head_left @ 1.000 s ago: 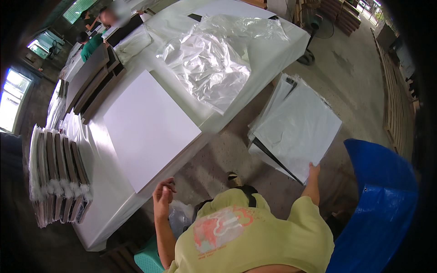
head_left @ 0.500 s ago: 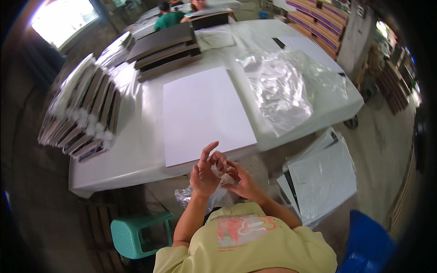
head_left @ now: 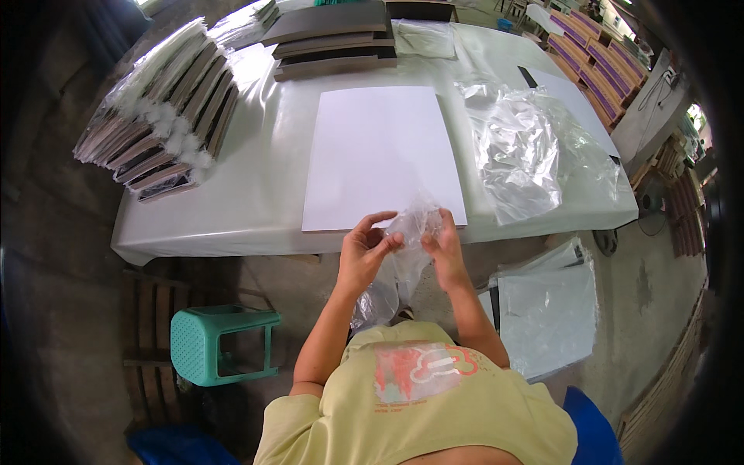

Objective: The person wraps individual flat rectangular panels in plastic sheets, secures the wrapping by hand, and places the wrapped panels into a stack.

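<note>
Farthest left of the left hand, we saw a stack of wrapped panels (head_left: 159, 116) leaning on the white-covered table (head_left: 263, 209); nearer, below and left of that hand, stood a green stool (head_left: 198, 349).

Our left hand (head_left: 363, 252) was half open, fingers curled, its thumb at the edge of some clear plastic film (head_left: 417, 221); we could not tell whether it gripped. The film hung between both hands, crumpled. Beyond the hands, a white board (head_left: 380, 155) lay flat on the table, its near edge partly hidden by film and fingers.

Our right hand (head_left: 448, 252) was partly closed, and seemed to hold the film between thumb and fingers. We judged the step in hand to be working the film loose; the next move seemed to call for a light pinch from both hands.

Below the left hand lay more clear plastic, and we could not make out whether it joined the film. Right of the right hand, crumpled sheeting (head_left: 519, 151) covered part of the table; lower, near the forearm, were wrapped sheets (head_left: 546, 314), their left side partly hidden by it. A blue shape (head_left: 589, 422) was cut off below.
</note>
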The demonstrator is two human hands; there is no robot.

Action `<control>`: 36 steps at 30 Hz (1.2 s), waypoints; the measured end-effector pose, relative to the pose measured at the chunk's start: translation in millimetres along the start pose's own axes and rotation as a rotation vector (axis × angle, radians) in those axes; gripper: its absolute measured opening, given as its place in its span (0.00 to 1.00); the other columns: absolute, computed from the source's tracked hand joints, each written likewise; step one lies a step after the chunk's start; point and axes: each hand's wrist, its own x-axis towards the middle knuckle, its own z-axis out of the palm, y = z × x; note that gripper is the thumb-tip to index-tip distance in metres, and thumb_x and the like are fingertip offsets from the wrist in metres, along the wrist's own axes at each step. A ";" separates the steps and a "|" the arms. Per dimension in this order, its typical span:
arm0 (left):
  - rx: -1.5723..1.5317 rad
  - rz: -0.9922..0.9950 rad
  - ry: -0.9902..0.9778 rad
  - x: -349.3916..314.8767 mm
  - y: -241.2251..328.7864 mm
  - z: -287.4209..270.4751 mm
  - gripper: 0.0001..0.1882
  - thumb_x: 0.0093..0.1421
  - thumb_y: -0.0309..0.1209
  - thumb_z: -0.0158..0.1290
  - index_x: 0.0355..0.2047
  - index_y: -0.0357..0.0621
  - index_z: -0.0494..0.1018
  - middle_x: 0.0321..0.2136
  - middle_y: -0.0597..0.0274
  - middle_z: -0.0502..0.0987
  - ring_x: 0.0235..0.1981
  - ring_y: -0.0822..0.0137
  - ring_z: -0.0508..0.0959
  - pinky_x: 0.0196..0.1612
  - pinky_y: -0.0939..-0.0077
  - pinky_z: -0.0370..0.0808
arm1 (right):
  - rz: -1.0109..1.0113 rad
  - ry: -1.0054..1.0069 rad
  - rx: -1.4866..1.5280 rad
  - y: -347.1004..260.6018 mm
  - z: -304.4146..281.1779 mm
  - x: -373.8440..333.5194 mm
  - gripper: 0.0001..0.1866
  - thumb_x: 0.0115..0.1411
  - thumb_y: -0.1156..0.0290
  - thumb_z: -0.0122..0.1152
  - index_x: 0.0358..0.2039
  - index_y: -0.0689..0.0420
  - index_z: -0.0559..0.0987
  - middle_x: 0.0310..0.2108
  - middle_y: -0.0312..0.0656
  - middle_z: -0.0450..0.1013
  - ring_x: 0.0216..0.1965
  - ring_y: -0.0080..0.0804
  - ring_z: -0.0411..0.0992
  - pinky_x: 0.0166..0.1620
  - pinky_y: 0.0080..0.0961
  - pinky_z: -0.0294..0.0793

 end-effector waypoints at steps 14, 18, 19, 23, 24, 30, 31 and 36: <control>0.016 0.130 0.020 1.7 1.7 14.5 0.13 0.51 0.31 0.56 0.32 0.34 0.71 0.24 0.67 0.73 0.31 0.78 0.70 0.33 0.85 0.67 | -0.107 -0.151 -0.455 -23.5 4.0 20.8 0.06 0.53 0.72 0.56 0.25 0.61 0.72 0.20 0.35 0.71 0.20 0.15 0.65 0.21 0.14 0.61; -0.011 0.017 0.030 8.0 6.1 10.9 0.11 0.51 0.33 0.56 0.28 0.36 0.73 0.23 0.70 0.72 0.26 0.80 0.67 0.29 0.86 0.64 | -0.265 -0.115 -0.961 -26.0 9.2 16.9 0.11 0.57 0.67 0.51 0.23 0.61 0.71 0.15 0.34 0.66 0.16 0.18 0.60 0.22 0.17 0.59; 0.006 0.026 0.067 8.0 4.6 11.5 0.10 0.51 0.33 0.56 0.26 0.36 0.73 0.22 0.71 0.72 0.25 0.81 0.66 0.27 0.86 0.63 | -0.542 -0.064 -1.092 -16.9 5.5 21.2 0.12 0.58 0.67 0.50 0.22 0.62 0.70 0.14 0.34 0.64 0.15 0.19 0.59 0.21 0.17 0.59; -0.221 -0.142 -0.092 2.5 -5.6 5.2 0.11 0.51 0.34 0.55 0.21 0.39 0.72 0.17 0.74 0.69 0.20 0.81 0.62 0.23 0.85 0.59 | -0.731 0.014 -0.931 -11.3 6.5 24.0 0.15 0.59 0.64 0.46 0.21 0.60 0.69 0.15 0.32 0.63 0.15 0.21 0.60 0.19 0.22 0.60; -0.173 -0.166 -0.115 -3.3 9.7 12.2 0.11 0.51 0.33 0.55 0.20 0.39 0.71 0.15 0.74 0.67 0.19 0.80 0.62 0.22 0.85 0.59 | -0.319 -0.024 -0.532 -13.7 2.2 23.2 0.13 0.59 0.64 0.46 0.22 0.58 0.70 0.19 0.33 0.65 0.19 0.21 0.62 0.22 0.22 0.63; 0.641 0.070 -0.059 3.9 15.2 -2.8 0.08 0.52 0.31 0.53 0.27 0.38 0.70 0.20 0.61 0.69 0.22 0.77 0.66 0.26 0.84 0.63 | 0.547 -0.089 0.311 -44.0 1.0 3.7 0.11 0.58 0.61 0.49 0.35 0.53 0.72 0.23 0.30 0.65 0.27 0.18 0.63 0.34 0.18 0.67; 0.537 0.269 -0.009 4.8 6.4 -2.0 0.08 0.53 0.31 0.52 0.27 0.38 0.70 0.23 0.61 0.70 0.23 0.76 0.67 0.27 0.84 0.64 | 0.390 -0.304 -0.098 -26.1 -2.3 6.0 0.12 0.56 0.61 0.51 0.36 0.56 0.73 0.20 0.30 0.66 0.28 0.17 0.64 0.35 0.18 0.66; -0.334 -0.079 -0.007 -7.8 16.2 -6.4 0.09 0.57 0.33 0.46 0.30 0.41 0.70 0.25 0.64 0.71 0.26 0.73 0.71 0.31 0.80 0.68 | 0.181 -0.637 0.105 -10.9 -15.9 -3.6 0.14 0.47 0.59 0.62 0.23 0.58 0.76 0.26 0.37 0.71 0.32 0.25 0.67 0.36 0.23 0.65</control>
